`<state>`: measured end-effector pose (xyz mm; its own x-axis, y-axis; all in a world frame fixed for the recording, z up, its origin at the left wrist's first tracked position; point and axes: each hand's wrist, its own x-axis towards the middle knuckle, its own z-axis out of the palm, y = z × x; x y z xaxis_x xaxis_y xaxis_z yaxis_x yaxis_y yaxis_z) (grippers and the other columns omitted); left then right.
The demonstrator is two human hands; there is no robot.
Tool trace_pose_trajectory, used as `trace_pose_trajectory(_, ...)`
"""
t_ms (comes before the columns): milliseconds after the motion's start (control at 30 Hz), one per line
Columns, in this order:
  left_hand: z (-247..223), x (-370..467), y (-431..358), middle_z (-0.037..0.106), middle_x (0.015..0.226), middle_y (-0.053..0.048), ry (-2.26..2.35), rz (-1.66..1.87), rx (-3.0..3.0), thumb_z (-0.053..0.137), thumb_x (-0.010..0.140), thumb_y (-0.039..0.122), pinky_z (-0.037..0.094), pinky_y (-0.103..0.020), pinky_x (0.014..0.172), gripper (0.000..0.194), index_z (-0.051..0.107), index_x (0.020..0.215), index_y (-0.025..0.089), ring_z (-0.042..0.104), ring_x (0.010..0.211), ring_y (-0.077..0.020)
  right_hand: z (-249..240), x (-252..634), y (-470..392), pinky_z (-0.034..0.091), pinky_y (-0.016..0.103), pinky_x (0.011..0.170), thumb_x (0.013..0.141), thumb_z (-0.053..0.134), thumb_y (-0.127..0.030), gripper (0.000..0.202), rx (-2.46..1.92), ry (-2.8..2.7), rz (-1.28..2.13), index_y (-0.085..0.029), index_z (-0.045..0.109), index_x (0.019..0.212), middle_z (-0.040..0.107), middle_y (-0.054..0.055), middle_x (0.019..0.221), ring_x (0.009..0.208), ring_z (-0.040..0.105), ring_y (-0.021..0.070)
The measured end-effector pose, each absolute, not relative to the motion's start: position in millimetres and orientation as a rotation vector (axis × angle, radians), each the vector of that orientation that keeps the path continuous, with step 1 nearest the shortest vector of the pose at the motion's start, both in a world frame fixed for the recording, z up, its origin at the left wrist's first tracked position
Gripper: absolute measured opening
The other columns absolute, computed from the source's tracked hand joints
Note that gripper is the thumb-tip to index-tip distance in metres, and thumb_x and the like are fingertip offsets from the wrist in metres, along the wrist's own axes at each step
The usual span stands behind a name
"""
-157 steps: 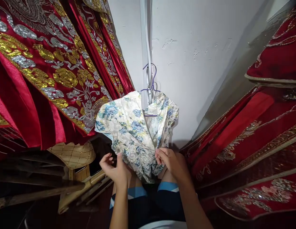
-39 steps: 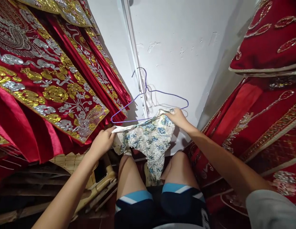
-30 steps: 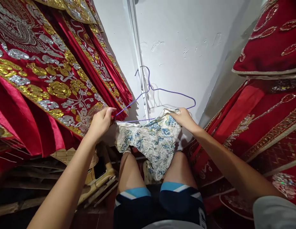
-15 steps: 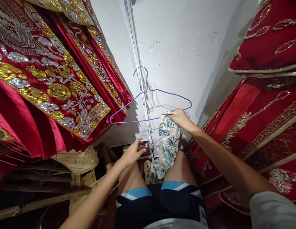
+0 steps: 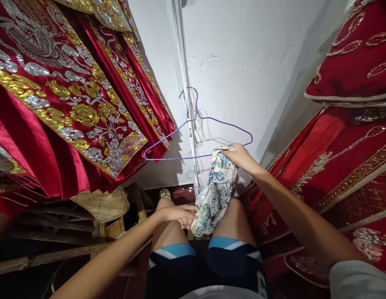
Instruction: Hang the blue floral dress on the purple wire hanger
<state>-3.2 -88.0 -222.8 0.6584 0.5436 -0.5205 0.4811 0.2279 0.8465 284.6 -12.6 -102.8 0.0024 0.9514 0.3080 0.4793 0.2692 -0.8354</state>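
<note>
A purple wire hanger [image 5: 180,158] hangs by its hook from the white metal rail [image 5: 183,62] on the wall. My right hand [image 5: 238,154] is closed on the top edge of a white floral garment [image 5: 222,176], patterned in blue, green and yellow, in front of the hanger's lower bar near its right end. The garment hangs down crumpled between my knees; its exact kind does not show. At its lower left edge, my left hand [image 5: 180,214] has its fingers closed on the fabric, with some fingertips hidden.
Red costumes with gold and silver sequins [image 5: 87,112] hang at the left. More beaded red garments [image 5: 342,158] crowd the right side. At lower left are wooden poles [image 5: 40,259] and a cream quilted piece [image 5: 102,203]. A light-coloured clog [image 5: 164,192] shows on the floor.
My left hand has moved down and right from open air to the garment's lower part, which now sits gathered further left. My right hand keeps its hold on the top edge.
</note>
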Motion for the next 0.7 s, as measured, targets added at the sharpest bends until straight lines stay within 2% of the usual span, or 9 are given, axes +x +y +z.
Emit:
trace_pose_trajectory(67,-217,2,-90,0.07,0.073,-0.005,0.915,0.109,1.339,0.064,0.082,0.061,0.048,-0.032,0.063,0.079,0.041,0.145,0.02,0.061,0.056,-0.0178,-104,281,-13,0.042,0.029,0.06,0.072,0.061,-0.033,0.017,-1.364,-1.62,0.654,-0.018,0.069,0.069,0.067,0.003,0.066,0.066,0.06,0.0205)
trace_pose_trajectory(133,-214,11,-86,0.071,0.074,-0.004,0.904,0.147,1.363,0.061,0.084,0.063,0.047,-0.031,0.063,0.092,0.022,0.155,0.018,0.058,0.054,-0.0155,-106,279,-14,0.041,0.028,0.059,0.073,0.06,-0.035,0.019,-1.355,-1.631,0.667,-0.018,0.067,0.068,0.065,0.002,0.063,0.064,0.058,0.0199)
trace_pose_trajectory(167,-214,17,-84,0.07,0.072,-0.004,0.903,0.138,1.408,0.062,0.084,0.063,0.045,-0.03,0.062,0.095,0.019,0.155,0.016,0.056,0.052,-0.0147,-107,279,-14,0.041,0.028,0.059,0.073,0.06,-0.036,0.02,-1.338,-1.635,0.67,-0.017,0.067,0.069,0.064,0.002,0.063,0.064,0.058,0.0196)
trace_pose_trajectory(267,-223,35,-82,0.065,0.063,-0.001,0.891,0.015,1.55,0.064,0.082,0.067,0.04,-0.029,0.056,0.085,0.035,0.143,0.014,0.049,0.048,-0.0137,-109,282,-14,0.041,0.028,0.06,0.073,0.061,-0.037,0.022,-1.288,-1.629,0.662,-0.017,0.068,0.07,0.064,0.001,0.062,0.065,0.058,0.0194)
trace_pose_trajectory(367,-238,45,-89,0.059,0.058,0.0,0.858,-0.06,1.557,0.06,0.082,0.072,0.038,-0.029,0.053,0.06,0.055,0.108,0.018,0.047,0.046,-0.0143,-108,287,-13,0.042,0.028,0.06,0.071,0.062,-0.037,0.021,-1.268,-1.625,0.671,-0.017,0.068,0.068,0.064,0.001,0.062,0.065,0.058,0.0195)
trace_pose_trajectory(467,-245,44,-92,0.057,0.065,-0.002,0.878,0.158,1.609,0.061,0.082,0.069,0.04,-0.03,0.056,0.051,0.056,0.081,0.018,0.048,0.055,-0.0147,-107,290,-11,0.043,0.029,0.061,0.071,0.063,-0.037,0.021,-1.23,-1.628,0.706,-0.017,0.069,0.07,0.065,0.002,0.063,0.066,0.058,0.0201)
trace_pose_trajectory(567,-240,41,-85,0.054,0.084,-0.001,0.956,0.469,1.649,0.069,0.079,0.057,0.041,-0.027,0.063,0.044,0.055,0.095,0.018,0.046,0.068,-0.0125,-105,289,-11,0.043,0.029,0.062,0.071,0.063,-0.036,0.02,-1.229,-1.615,0.711,-0.017,0.069,0.07,0.065,0.002,0.062,0.066,0.059,0.0202)
trace_pose_trajectory(633,-232,43,-80,0.05,0.087,0.001,0.969,0.51,1.6,0.076,0.074,0.051,0.04,-0.024,0.06,0.055,0.051,0.113,0.021,0.042,0.066,-0.0105,-104,287,-11,0.043,0.029,0.062,0.07,0.064,-0.036,0.019,-1.248,-1.606,0.703,-0.017,0.068,0.069,0.064,0.001,0.061,0.066,0.058,0.0197)
trace_pose_trajectory(700,-227,48,-78,0.048,0.082,0.003,0.927,0.439,1.542,0.079,0.069,0.049,0.039,-0.023,0.054,0.067,0.048,0.122,0.023,0.041,0.062,-0.0101,-104,287,-13,0.042,0.028,0.061,0.07,0.064,-0.035,0.019,-1.258,-1.612,0.71,-0.017,0.068,0.069,0.064,0.001,0.061,0.065,0.058,0.0195)
